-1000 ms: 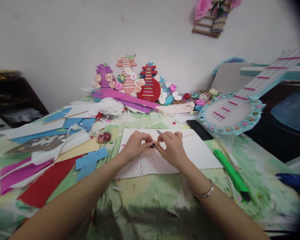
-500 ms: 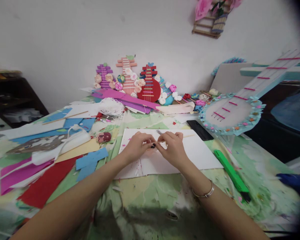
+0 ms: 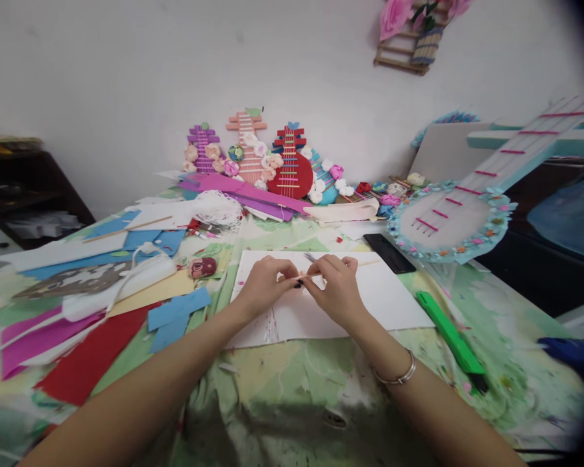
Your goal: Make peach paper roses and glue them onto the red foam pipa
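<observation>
Over a white board (image 3: pixel 389 301), my left hand (image 3: pixel 267 290) and my right hand (image 3: pixel 339 293) meet fingertip to fingertip. Both pinch a small pale pink strip (image 3: pixel 302 275), stretched between thumbs and forefingers; its material is too small to make out. Just behind the fingers, a grey pointed metal tool (image 3: pixel 310 257) lies on the board, partly hidden by my right hand. A thin pale stick (image 3: pixel 368 263) rests farther right on the board. Pink marks show on the board's left part.
A green box cutter (image 3: pixel 450 334) and a black phone (image 3: pixel 389 253) lie to the right. Coloured sheets, including a red one (image 3: pixel 95 357), cover the left side. Small decorated lutes, one red (image 3: pixel 289 175), stand against the wall. A larger pale-blue lute (image 3: pixel 452 220) leans at right.
The fingers have shifted only slightly around the pink strip, and a little more of it shows between them. Everything else stays in place.
</observation>
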Demonstrator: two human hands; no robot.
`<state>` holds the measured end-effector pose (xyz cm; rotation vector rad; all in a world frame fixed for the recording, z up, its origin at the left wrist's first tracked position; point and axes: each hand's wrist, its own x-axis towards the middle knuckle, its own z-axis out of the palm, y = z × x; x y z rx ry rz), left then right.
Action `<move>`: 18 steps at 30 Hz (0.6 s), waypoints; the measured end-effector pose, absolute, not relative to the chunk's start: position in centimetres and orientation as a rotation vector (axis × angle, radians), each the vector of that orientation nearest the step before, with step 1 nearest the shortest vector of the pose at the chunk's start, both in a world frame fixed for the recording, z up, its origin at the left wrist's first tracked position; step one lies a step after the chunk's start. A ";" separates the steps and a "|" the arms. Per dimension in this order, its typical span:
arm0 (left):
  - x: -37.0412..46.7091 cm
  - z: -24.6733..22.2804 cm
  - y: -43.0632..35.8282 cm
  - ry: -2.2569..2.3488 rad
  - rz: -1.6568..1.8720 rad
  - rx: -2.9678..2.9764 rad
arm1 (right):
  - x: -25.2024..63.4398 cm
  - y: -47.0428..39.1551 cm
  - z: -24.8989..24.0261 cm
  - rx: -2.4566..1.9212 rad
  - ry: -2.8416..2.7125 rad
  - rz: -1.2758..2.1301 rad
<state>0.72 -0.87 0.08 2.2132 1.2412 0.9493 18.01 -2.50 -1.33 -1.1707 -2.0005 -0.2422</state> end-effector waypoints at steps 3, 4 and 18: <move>0.8 0.2 -0.8 1.219 0.877 2.210 | 17.9 -2.5 -1.4 -1.165 -2.013 -0.256; 0.9 0.2 -0.7 1.218 0.866 2.216 | 17.9 -2.5 -1.4 -1.161 -2.016 -0.262; 0.6 -0.2 -0.4 1.275 0.920 2.138 | 17.4 -2.9 -1.4 -1.167 -2.167 -0.311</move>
